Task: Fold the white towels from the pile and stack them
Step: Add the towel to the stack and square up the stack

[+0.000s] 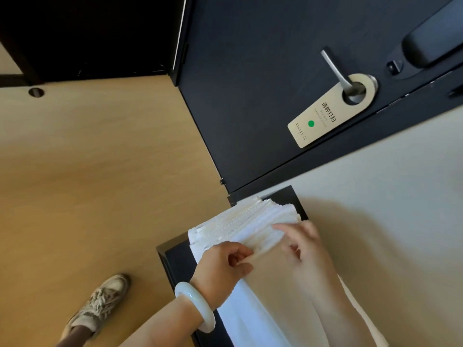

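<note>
1. Looking down at the stack of white towels (pixel 245 221): it sits on a dark tray (pixel 175 261) pushed up against the pale wall (pixel 375 196), right by the bottom corner of a dark door (pixel 250 96)
2. left hand (pixel 223 261) (the arm with the pale bangle (pixel 195 306)) has its fingers curled in and pinches the near edge of the top towel between thumb and fingers
3. right hand (pixel 300 241) is blurry. Its fingers reach onto the top of that same towel just beside the left hand, but I can't tell if it's gripping or only pressing flat
4. a length of white cloth (pixel 240 309) hangs down below both hands off the front of the tray. My guess is it's a towel draping over, can't say for sure
5. handling-wise I'd expect these to be light, soft and totally floppy, so they'll sag wherever they're not held. The weave looks grippy enough not to slip
6. best hold imo is the hem, 2 corners of the same edge with the hands apart, so it hangs flat for folding. Pinch only the top layer or the ones under it get dragged and the stack goes crooked
7. also around: a door hanger (pixel 330 113) with a green dot on the lever handle (pixel 335 71), and a sneaker (pixel 100 304) on the wood floor (pixel 100 171)
</note>
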`<action>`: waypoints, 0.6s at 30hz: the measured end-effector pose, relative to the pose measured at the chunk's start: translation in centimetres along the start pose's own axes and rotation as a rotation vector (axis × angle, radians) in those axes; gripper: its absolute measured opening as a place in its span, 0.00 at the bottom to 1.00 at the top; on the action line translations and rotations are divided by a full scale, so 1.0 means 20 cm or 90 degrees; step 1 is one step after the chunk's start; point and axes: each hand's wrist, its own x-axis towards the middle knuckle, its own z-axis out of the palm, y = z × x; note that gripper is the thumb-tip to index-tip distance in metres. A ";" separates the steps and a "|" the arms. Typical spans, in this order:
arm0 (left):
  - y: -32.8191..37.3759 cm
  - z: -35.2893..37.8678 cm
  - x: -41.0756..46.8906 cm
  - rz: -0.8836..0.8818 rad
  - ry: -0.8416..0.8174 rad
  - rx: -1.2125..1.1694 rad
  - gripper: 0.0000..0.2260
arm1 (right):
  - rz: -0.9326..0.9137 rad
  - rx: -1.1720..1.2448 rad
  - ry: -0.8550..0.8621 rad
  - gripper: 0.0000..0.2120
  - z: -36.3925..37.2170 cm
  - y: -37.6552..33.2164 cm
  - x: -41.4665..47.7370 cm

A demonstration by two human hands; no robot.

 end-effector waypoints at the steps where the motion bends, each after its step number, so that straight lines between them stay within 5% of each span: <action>1: 0.00 0.00 0.00 0.004 0.002 0.003 0.12 | -0.038 -0.061 -0.037 0.23 -0.01 0.00 0.02; 9: -0.01 0.03 0.02 0.030 0.043 0.084 0.04 | -0.088 -0.289 -0.124 0.13 -0.11 0.08 0.13; 15: -0.01 0.03 0.02 0.021 0.039 0.147 0.06 | -0.028 -0.239 -0.176 0.06 -0.15 0.12 0.17; 18: -0.01 0.02 0.02 0.018 0.031 0.142 0.11 | -0.018 -0.194 -0.163 0.14 -0.19 0.12 0.20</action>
